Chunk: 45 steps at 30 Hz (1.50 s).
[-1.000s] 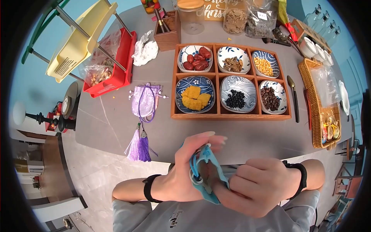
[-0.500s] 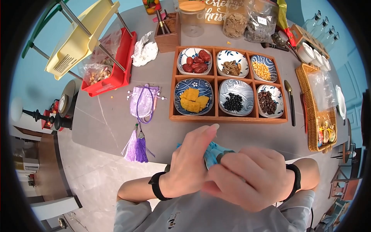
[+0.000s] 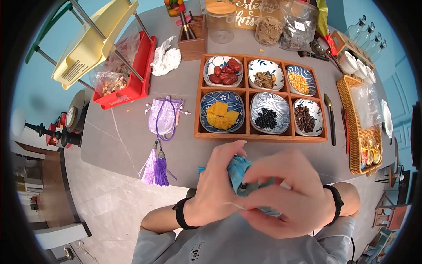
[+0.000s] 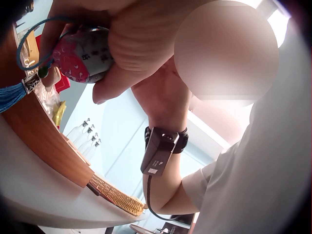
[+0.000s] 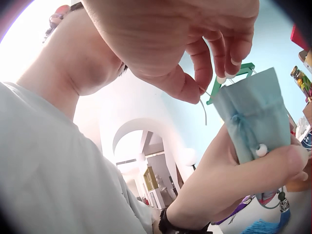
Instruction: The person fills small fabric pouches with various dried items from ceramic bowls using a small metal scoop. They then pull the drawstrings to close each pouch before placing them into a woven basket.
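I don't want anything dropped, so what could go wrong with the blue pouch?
The thin pale strand might slip, since the right fingers only pinch it. If the left hand loosens its grip, the blue pouch could fall and perhaps spill anything inside, though I can't see its contents.

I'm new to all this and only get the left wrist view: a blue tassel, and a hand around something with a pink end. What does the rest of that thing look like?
Observer: The right wrist view shows a light blue pouch, its cloth top rising above the left hand.

Visitor: And what is going on near that top?

Observer: The right hand pinches a thin pale strand between thumb and finger.

Visitor: Funny! Is there another one like it around?

Observer: Yes, in the head view a purple pouch lies on the table, to the left of the wooden tray.
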{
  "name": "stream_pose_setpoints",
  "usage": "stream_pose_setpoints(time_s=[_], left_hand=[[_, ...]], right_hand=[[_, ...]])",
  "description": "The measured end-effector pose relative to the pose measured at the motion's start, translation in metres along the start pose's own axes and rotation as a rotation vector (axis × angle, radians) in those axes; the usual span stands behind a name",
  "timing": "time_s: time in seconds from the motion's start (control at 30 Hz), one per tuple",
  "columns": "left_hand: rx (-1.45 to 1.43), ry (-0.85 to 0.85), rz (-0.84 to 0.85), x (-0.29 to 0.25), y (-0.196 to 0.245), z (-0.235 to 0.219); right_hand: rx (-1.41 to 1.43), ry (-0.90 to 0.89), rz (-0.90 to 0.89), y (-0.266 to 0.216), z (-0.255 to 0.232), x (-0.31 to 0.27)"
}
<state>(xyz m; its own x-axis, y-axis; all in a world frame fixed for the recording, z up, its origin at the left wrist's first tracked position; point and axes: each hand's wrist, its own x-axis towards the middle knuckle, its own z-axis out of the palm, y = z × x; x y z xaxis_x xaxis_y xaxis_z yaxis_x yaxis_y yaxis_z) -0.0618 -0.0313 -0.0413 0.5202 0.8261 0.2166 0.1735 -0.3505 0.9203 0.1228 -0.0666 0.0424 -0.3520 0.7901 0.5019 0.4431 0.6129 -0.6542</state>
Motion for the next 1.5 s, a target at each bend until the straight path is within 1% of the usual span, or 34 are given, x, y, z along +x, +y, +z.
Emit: stream_pose_setpoints(time_s=[0.07, 0.17, 0.27, 0.33, 0.37, 0.43, 0.47, 0.57, 0.63, 0.67, 0.73, 0.77, 0.87, 0.93, 0.97, 1.03, 1.1, 1.17, 1.23, 1.3, 1.33, 1.37, 1.4, 1.43, 1.5], left_hand=[[-0.075, 0.046, 0.035, -0.004, -0.01, 0.01], [-0.044, -0.017, 0.202, -0.006, -0.016, 0.007], [-0.121, 0.047, 0.282, -0.005, -0.019, 0.011], [-0.123, 0.032, 0.251, -0.007, -0.021, 0.011], [-0.123, 0.024, 0.234, -0.008, -0.021, 0.012], [-0.176, 0.057, 0.243, -0.006, -0.018, 0.015], [-0.202, 0.072, 0.247, -0.006, -0.016, 0.017], [-0.199, 0.044, 0.233, -0.005, -0.016, 0.015], [-0.198, 0.044, 0.252, -0.003, -0.015, 0.014], [-0.198, 0.045, 0.261, -0.002, -0.014, 0.014], [-0.16, 0.021, 0.267, 0.0, -0.01, 0.01], [-0.142, 0.008, 0.268, 0.001, -0.009, 0.01], [-0.254, -0.024, 0.204, -0.006, -0.014, 0.016], [-0.18, -0.076, 0.225, 0.0, -0.016, 0.01], [-0.183, -0.084, 0.226, 0.002, -0.016, 0.009], [-0.229, -0.085, 0.221, 0.005, -0.016, 0.008], [-0.301, -0.098, 0.191, 0.006, -0.014, 0.007], [-0.374, -0.157, 0.157, 0.008, -0.009, -0.003], [-0.474, -0.187, 0.124, 0.01, -0.01, -0.008], [-0.524, -0.269, 0.118, 0.016, -0.01, -0.017], [-0.572, -0.306, 0.077, 0.02, -0.005, -0.02], [-0.617, -0.339, 0.046, 0.023, -0.004, -0.022], [-0.66, -0.368, 0.013, 0.026, -0.004, -0.023], [-0.701, -0.396, -0.019, 0.03, -0.005, -0.022], [-0.839, -0.44, -0.132, 0.033, -0.008, -0.019]], right_hand=[[-0.053, -0.013, 0.013, 0.001, -0.01, 0.003], [-0.141, -0.017, 0.051, 0.006, -0.019, 0.005], [-0.173, -0.034, 0.074, 0.007, -0.021, 0.004], [-0.177, -0.043, 0.019, 0.009, -0.022, 0.002], [-0.179, -0.042, -0.04, 0.013, -0.021, 0.0], [-0.205, -0.051, -0.107, 0.015, -0.021, 0.0], [-0.229, -0.062, -0.113, 0.015, -0.022, 0.001], [-0.284, -0.048, -0.122, 0.009, -0.031, 0.002], [-0.31, -0.012, -0.186, 0.008, -0.032, 0.001], [-0.32, 0.012, -0.249, 0.009, -0.031, 0.0], [-0.331, -0.032, -0.289, 0.011, -0.028, -0.003], [-0.331, -0.1, -0.264, 0.011, -0.026, -0.005], [-0.238, -0.236, -0.154, 0.01, -0.026, -0.005], [-0.229, -0.21, -0.165, 0.01, -0.032, -0.002], [-0.268, -0.15, -0.217, 0.011, -0.037, 0.001], [-0.347, -0.057, -0.209, 0.014, -0.051, 0.0], [-0.455, 0.013, -0.05, 0.019, -0.075, -0.01], [-0.593, 0.087, 0.178, 0.028, -0.101, -0.015], [-0.654, 0.152, 0.697, 0.046, -0.12, -0.022], [-0.735, 0.118, 0.752, 0.09, -0.147, -0.052], [-0.779, 0.074, 0.801, 0.106, -0.155, -0.065], [-0.817, 0.027, 0.848, 0.116, -0.158, -0.075], [-0.787, -0.019, 0.946, 0.121, -0.159, -0.079], [-0.819, -0.044, 0.988, 0.123, -0.155, -0.081], [-0.887, -0.119, 1.008, 0.135, -0.15, -0.092]])
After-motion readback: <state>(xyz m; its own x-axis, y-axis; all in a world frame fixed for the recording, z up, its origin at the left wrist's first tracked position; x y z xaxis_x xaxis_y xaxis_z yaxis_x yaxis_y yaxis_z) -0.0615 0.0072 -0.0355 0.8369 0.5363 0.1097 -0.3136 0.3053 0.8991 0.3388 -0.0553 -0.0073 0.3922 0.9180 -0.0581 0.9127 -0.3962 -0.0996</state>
